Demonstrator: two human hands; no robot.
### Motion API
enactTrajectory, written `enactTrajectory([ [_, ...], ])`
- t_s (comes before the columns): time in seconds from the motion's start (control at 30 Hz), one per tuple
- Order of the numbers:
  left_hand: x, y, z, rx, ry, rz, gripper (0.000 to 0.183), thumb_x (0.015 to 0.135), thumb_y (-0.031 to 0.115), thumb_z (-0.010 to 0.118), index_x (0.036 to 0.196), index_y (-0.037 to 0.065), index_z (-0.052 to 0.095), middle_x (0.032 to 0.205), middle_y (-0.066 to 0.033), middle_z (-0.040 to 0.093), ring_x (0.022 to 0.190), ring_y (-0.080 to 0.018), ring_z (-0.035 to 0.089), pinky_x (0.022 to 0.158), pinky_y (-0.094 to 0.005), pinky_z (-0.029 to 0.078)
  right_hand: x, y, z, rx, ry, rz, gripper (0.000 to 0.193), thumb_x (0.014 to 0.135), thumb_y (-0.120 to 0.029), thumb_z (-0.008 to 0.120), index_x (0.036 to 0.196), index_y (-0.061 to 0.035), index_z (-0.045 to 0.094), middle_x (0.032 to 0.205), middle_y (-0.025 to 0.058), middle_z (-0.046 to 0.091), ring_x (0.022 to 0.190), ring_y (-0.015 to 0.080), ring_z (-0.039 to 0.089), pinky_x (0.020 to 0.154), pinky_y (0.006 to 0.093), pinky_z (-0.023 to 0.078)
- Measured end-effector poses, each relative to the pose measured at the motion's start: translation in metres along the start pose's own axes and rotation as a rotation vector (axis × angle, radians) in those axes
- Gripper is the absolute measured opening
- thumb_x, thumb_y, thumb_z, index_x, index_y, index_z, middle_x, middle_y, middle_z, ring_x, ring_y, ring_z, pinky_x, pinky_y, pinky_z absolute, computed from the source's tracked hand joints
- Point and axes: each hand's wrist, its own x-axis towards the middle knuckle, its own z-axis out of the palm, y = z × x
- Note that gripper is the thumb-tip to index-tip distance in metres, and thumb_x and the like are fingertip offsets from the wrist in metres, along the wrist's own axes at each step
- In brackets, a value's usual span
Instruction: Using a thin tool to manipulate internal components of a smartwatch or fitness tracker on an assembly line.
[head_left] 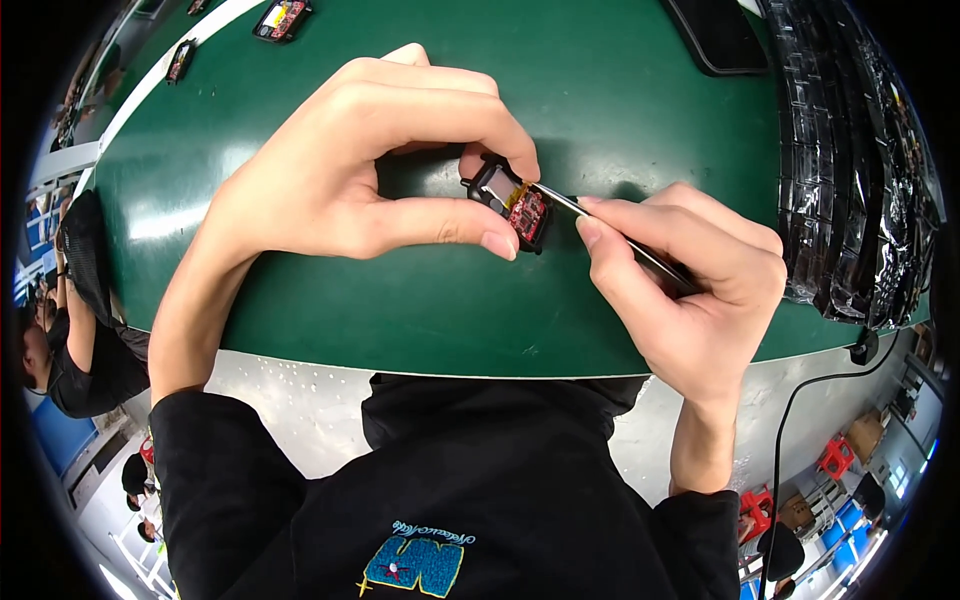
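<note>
**Left hand (335, 165) grips a small black device (478, 189) while right hand (700, 275) brings a slim metal tool (563, 199) to it**

In the head view, the small black device is near the middle of the picture, over the green tabletop (400, 310) and between the two hands. It sits tilted, its inside showing: a grey flat part (501, 184) toward the upper left, a red circuit board (529, 214) toward the lower right, and a bit of yellow film (518, 193) between them.

The left hand grasps the device, thumb along its near side and curled fingers at its far side. The right hand pinches the slim metal tool between thumb and forefinger, the other fingers folded behind. The tool slants up and leftward, its tip at the device's edge, close to the left forefinger; whether the tip touches the board is too small to tell.

At the far left of the table lie more small devices, among them one with a red board (282, 19) and a darker one (179, 61). A black flat slab (715, 38) lies at the far right, near a stack of glossy black wrapped strips (845, 160). A black cable (786, 430) hangs below the table's right edge. Beyond the left edge is another person (82, 365) in dark clothing.
</note>
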Motion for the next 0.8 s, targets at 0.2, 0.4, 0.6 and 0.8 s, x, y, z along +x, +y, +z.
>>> enactTrajectory([
  [0.2, -0.002, 0.001, 0.001, 0.009, 0.013, -0.014, 0.052, 0.070, 0.035, 0.100, 0.108, 0.005, 0.081, 0.092, -0.0027, 0.078, 0.078, -0.0179, 0.066, 0.076, -0.0335, 0.038, -0.001, -0.002, 0.003, -0.052, -0.009, -0.037, 0.020, 0.083, 0.010, 0.084, 0.102, 0.0017, 0.086, 0.069, -0.0007, 0.064, 0.057, 0.0035, 0.050, 0.052, 0.0225, 0.032],
  [0.4, -0.001, 0.001, 0.000, 0.012, 0.046, -0.016, 0.059, 0.069, 0.030, 0.102, 0.117, 0.005, 0.079, 0.092, -0.0020, 0.075, 0.075, -0.0167, 0.065, 0.074, -0.0325, 0.039, 0.000, 0.001, 0.001, 0.084, 0.158, 0.003, 0.018, 0.084, 0.010, 0.085, 0.100, 0.0036, 0.084, 0.067, 0.0001, 0.064, 0.052, 0.0024, 0.047, 0.048, 0.0235, 0.031],
  [0.6, 0.006, 0.009, 0.001, 0.196, 0.074, 0.073, 0.056, 0.069, 0.028, 0.102, 0.114, 0.003, 0.080, 0.088, -0.0041, 0.073, 0.076, -0.0205, 0.068, 0.079, -0.0352, 0.048, -0.003, -0.005, -0.006, 0.156, 0.264, 0.057, 0.018, 0.086, 0.008, 0.085, 0.103, 0.0056, 0.084, 0.069, 0.0014, 0.065, 0.054, 0.0023, 0.049, 0.050, 0.0230, 0.034],
  [0.8, 0.005, 0.019, 0.001, 0.111, 0.094, -0.095, 0.052, 0.068, 0.021, 0.102, 0.113, 0.006, 0.080, 0.080, -0.0023, 0.067, 0.067, -0.0164, 0.056, 0.071, -0.0309, 0.043, -0.005, 0.002, -0.006, 0.253, 0.296, 0.030, 0.017, 0.088, 0.006, 0.084, 0.105, 0.0051, 0.084, 0.069, 0.0024, 0.066, 0.055, 0.0039, 0.053, 0.049, 0.0243, 0.036],
])
